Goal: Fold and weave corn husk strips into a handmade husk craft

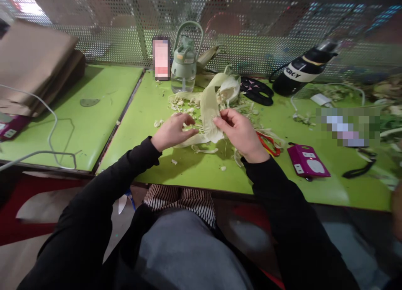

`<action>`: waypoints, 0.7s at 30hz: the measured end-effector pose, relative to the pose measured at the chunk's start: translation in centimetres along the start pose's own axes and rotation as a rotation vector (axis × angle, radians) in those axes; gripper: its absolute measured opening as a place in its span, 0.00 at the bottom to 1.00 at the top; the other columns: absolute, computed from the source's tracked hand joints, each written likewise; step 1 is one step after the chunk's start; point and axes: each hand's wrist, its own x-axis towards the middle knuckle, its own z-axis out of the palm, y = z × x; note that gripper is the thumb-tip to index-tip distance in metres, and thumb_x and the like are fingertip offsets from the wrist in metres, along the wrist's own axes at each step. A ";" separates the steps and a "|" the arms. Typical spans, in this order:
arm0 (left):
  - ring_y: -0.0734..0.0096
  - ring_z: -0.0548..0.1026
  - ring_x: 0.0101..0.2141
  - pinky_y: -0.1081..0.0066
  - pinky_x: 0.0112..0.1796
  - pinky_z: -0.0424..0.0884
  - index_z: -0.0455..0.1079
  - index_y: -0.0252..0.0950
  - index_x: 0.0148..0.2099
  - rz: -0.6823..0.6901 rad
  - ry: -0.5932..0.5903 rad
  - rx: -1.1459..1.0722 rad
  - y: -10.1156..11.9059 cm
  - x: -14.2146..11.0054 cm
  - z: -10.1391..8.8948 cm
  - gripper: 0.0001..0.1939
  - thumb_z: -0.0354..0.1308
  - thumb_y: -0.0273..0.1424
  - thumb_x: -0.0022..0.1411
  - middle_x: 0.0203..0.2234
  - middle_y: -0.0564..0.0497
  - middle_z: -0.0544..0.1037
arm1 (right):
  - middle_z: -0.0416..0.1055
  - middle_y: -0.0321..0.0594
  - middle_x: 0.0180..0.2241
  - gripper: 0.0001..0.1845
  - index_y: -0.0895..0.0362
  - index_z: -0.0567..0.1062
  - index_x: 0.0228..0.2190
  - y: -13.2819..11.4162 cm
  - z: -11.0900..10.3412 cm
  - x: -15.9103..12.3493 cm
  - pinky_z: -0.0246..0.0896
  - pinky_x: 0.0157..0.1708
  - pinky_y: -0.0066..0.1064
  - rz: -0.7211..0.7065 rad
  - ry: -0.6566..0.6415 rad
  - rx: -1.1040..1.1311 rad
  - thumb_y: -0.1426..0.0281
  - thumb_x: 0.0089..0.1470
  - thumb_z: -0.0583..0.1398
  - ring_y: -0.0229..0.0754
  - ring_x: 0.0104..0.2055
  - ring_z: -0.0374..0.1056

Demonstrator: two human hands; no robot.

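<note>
In the head view, a long pale yellow-green strip of corn husk (210, 110) stands upright over the table. My right hand (240, 131) pinches its edge between thumb and fingers. Just left of the strip is my left hand (176, 129), thumb and fingers apart, with nothing visible between them. Another pale husk piece (194, 140) lies flat beneath the hands. Small husk scraps (185, 103) are scattered behind them, beside a curled whitish husk (229, 89). Red-orange tool handles (270, 144), partly hidden, lie right of my right hand.
Behind the scraps stand a green water bottle (184, 66) and a phone (161, 57). Farther right are a flat black object (256, 90), a black bottle (303, 68) and a purple power strip (308, 161). Brown paper bags (34, 64) and a white cable (53, 127) occupy the left.
</note>
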 end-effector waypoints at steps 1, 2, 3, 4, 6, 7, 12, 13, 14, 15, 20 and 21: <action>0.70 0.73 0.33 0.70 0.36 0.69 0.73 0.33 0.42 0.000 -0.039 -0.139 0.7 0.0 -0.1 0.16 0.63 0.41 0.61 0.38 0.45 0.78 | 0.71 0.35 0.30 0.14 0.55 0.72 0.33 -0.4 0.2 -0.1 0.60 0.34 0.32 -0.012 0.019 0.021 0.58 0.56 0.64 0.37 0.31 0.63; 0.71 0.74 0.34 0.70 0.37 0.69 0.73 0.32 0.42 0.006 -0.097 -0.274 1.4 0.0 -0.1 0.17 0.63 0.43 0.61 0.38 0.45 0.79 | 0.72 0.35 0.30 0.14 0.55 0.72 0.33 -0.8 0.3 -0.2 0.60 0.34 0.32 -0.021 0.036 0.031 0.57 0.56 0.64 0.37 0.31 0.64; 0.71 0.75 0.35 0.69 0.38 0.70 0.73 0.32 0.43 0.016 -0.125 -0.393 2.0 0.1 -0.1 0.17 0.63 0.42 0.61 0.38 0.45 0.79 | 0.72 0.35 0.30 0.14 0.55 0.72 0.33 -1.3 0.4 -0.5 0.60 0.33 0.32 -0.028 0.044 0.031 0.58 0.56 0.64 0.37 0.31 0.64; 0.71 0.75 0.35 0.69 0.39 0.71 0.73 0.31 0.43 0.017 -0.132 -0.496 2.4 0.1 0.0 0.16 0.62 0.40 0.62 0.38 0.45 0.80 | 0.72 0.35 0.30 0.13 0.55 0.72 0.33 -1.8 0.5 -0.7 0.61 0.33 0.32 -0.030 0.044 0.022 0.58 0.56 0.64 0.38 0.30 0.64; 0.72 0.76 0.36 0.68 0.42 0.72 0.73 0.30 0.44 0.013 -0.114 -0.629 3.0 0.3 0.3 0.13 0.61 0.35 0.63 0.38 0.46 0.80 | 0.72 0.36 0.29 0.12 0.55 0.73 0.33 -2.6 0.4 -1.2 0.61 0.33 0.33 -0.025 0.034 -0.001 0.59 0.56 0.63 0.38 0.30 0.64; 0.73 0.76 0.36 0.69 0.42 0.72 0.73 0.30 0.44 0.010 -0.109 -0.656 3.1 0.3 0.5 0.11 0.61 0.33 0.63 0.38 0.46 0.80 | 0.72 0.36 0.30 0.11 0.55 0.73 0.33 -2.9 0.3 -1.4 0.61 0.32 0.33 -0.023 0.028 -0.014 0.60 0.56 0.63 0.39 0.30 0.65; 0.76 0.73 0.30 0.73 0.35 0.69 0.72 0.32 0.36 0.024 -0.094 -0.536 3.4 0.3 1.0 0.04 0.62 0.29 0.61 0.30 0.51 0.77 | 0.72 0.37 0.27 0.09 0.56 0.75 0.32 -3.6 -0.4 -1.9 0.59 0.30 0.33 -0.017 0.022 -0.105 0.63 0.55 0.63 0.39 0.29 0.64; 0.76 0.72 0.29 0.73 0.33 0.67 0.72 0.33 0.35 0.026 -0.071 -0.509 3.5 0.3 1.0 0.04 0.62 0.29 0.61 0.29 0.52 0.76 | 0.72 0.36 0.26 0.09 0.56 0.75 0.31 -3.7 -0.6 -1.9 0.59 0.30 0.33 -0.016 0.027 -0.127 0.63 0.56 0.63 0.39 0.28 0.63; 0.77 0.71 0.28 0.73 0.32 0.66 0.71 0.33 0.34 0.027 -0.049 -0.489 3.6 0.3 1.0 0.05 0.62 0.29 0.61 0.28 0.52 0.75 | 0.71 0.36 0.26 0.09 0.56 0.75 0.30 -3.7 -0.7 -1.9 0.58 0.29 0.33 -0.018 0.033 -0.147 0.63 0.56 0.63 0.39 0.28 0.63; 0.77 0.70 0.28 0.73 0.32 0.66 0.70 0.33 0.33 0.028 -0.035 -0.477 3.7 0.3 1.0 0.05 0.61 0.29 0.61 0.28 0.52 0.75 | 0.71 0.36 0.25 0.09 0.56 0.75 0.30 -3.8 -0.8 -2.0 0.57 0.29 0.33 -0.019 0.035 -0.166 0.63 0.56 0.63 0.39 0.28 0.63; 0.78 0.68 0.27 0.74 0.32 0.65 0.68 0.34 0.32 0.044 -0.027 -0.538 3.8 0.5 1.0 0.06 0.61 0.30 0.60 0.27 0.54 0.73 | 0.71 0.36 0.25 0.08 0.56 0.76 0.30 -4.2 -1.3 -2.1 0.57 0.28 0.33 -0.019 0.022 -0.204 0.64 0.57 0.63 0.39 0.27 0.63; 0.78 0.67 0.27 0.74 0.32 0.65 0.68 0.34 0.33 0.042 -0.034 -0.572 3.8 0.6 1.1 0.06 0.61 0.30 0.60 0.27 0.54 0.72 | 0.71 0.36 0.25 0.09 0.56 0.76 0.29 -4.3 -1.4 -2.1 0.58 0.28 0.33 -0.018 0.022 -0.202 0.64 0.57 0.63 0.39 0.27 0.63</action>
